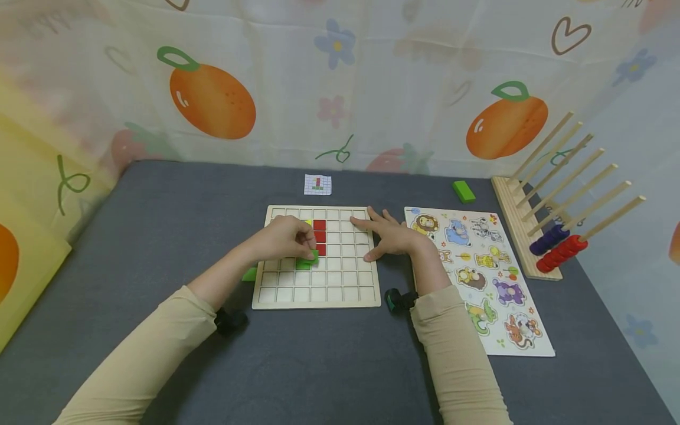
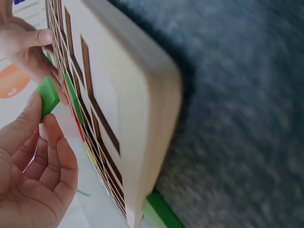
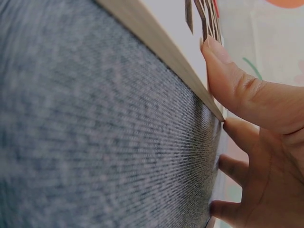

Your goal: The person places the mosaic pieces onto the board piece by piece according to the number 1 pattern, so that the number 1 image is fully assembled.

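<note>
My left hand (image 1: 284, 239) pinches a green square tile (image 2: 48, 96) between thumb and index finger, over the left half of a white gridded board (image 1: 345, 297). In the left wrist view the tile is tilted and apart from the board. A placed green tile (image 1: 303, 265) lies in the grid just below it. Several red tiles (image 1: 320, 236) form a column, with a yellow tile (image 1: 309, 223) partly hidden behind my left fingers. My right hand (image 1: 395, 236) rests at the board's right edge with fingers spread. Its thumb (image 3: 219, 56) touches the board's top.
A small card with a printed grid pattern (image 1: 317, 185) lies behind the board. Green pieces sit at the board's left edge (image 1: 249, 274) and at the back right (image 1: 464, 192). To the right are an animal picture board (image 1: 523, 348) and a wooden peg rack (image 1: 523, 230) with red and blue beads.
</note>
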`<state>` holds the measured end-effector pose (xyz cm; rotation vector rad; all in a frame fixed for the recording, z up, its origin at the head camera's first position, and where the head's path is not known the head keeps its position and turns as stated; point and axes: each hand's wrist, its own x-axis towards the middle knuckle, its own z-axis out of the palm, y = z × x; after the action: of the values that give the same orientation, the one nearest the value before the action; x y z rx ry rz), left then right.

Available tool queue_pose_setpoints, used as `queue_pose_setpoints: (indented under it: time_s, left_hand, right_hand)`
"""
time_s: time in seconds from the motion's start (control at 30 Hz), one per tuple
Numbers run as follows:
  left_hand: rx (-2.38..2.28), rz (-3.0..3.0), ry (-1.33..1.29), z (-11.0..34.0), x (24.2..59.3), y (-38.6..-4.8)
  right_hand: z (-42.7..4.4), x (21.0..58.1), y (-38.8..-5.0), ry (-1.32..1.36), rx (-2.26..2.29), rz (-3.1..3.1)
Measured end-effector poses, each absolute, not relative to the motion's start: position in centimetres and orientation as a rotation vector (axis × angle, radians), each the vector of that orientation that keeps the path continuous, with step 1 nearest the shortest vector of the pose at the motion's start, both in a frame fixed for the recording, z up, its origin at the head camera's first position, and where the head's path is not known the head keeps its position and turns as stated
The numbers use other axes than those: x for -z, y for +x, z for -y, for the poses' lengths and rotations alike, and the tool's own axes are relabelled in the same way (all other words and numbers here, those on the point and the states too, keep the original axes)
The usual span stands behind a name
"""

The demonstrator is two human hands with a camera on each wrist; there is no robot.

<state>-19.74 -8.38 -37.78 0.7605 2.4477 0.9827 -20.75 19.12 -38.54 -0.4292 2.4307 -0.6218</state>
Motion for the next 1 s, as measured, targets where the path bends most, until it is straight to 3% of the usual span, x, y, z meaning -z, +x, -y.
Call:
queue_pose_setpoints:
  time_s: [1.0]
  left_hand:
    - [-0.858, -2.478, 0.810, 7.1, 38.5, -19.4]
  right_hand:
    - [-19.1, 38.5, -20.8, -0.439, 0.618, -2.431]
